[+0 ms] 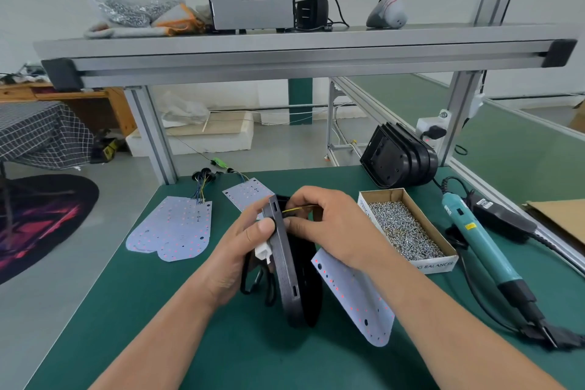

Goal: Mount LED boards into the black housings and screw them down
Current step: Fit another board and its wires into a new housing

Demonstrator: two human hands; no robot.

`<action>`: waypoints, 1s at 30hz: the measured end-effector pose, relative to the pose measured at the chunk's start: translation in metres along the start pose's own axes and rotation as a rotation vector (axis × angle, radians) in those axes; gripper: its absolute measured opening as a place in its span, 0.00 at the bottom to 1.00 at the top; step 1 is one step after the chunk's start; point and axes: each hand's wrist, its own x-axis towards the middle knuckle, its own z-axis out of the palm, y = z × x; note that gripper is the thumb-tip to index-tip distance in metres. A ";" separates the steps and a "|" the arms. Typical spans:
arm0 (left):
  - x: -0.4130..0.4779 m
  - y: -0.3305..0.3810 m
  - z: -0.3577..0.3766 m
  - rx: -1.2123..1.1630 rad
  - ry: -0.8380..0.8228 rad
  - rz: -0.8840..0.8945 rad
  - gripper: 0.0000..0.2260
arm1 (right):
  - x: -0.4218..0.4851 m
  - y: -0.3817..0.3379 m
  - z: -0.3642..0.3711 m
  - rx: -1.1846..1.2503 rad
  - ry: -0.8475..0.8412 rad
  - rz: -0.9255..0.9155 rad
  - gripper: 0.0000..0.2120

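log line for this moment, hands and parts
left hand: grips black housing on edge | right hand: pinches yellow wire | LED board: beside housing, not mounted | electric screwdriver: lying on mat

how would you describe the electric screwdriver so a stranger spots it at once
On the green table, look to the right side, past the open cardboard box of silver screws. The screwdriver lies right of that box. It is the only teal thing, long and slim with a black tip, unlike the black power pack beside it.

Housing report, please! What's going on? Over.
Gripping housing on edge: left hand, right hand. Loose board beside it, unmounted. Idle screwdriver at right.
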 end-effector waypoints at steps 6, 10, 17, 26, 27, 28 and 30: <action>0.001 -0.004 0.000 -0.071 -0.022 -0.009 0.31 | -0.005 0.000 0.004 0.036 0.024 -0.048 0.09; 0.000 -0.004 0.001 -0.119 -0.049 -0.037 0.26 | -0.003 0.002 0.002 0.110 0.045 0.011 0.07; 0.000 -0.005 -0.001 -0.149 -0.087 -0.043 0.30 | -0.004 0.000 0.007 0.199 0.019 0.044 0.06; 0.004 -0.012 -0.010 -0.110 -0.129 -0.044 0.40 | -0.006 -0.001 0.014 0.230 0.072 0.022 0.05; 0.004 -0.011 -0.010 -0.116 -0.152 -0.049 0.38 | -0.006 -0.001 0.014 0.244 0.061 0.024 0.05; 0.003 -0.011 -0.010 -0.126 -0.174 -0.051 0.36 | -0.007 -0.001 0.014 0.250 0.047 0.024 0.04; 0.002 -0.010 -0.010 -0.174 -0.228 -0.050 0.31 | -0.007 -0.002 0.015 0.238 0.017 0.023 0.04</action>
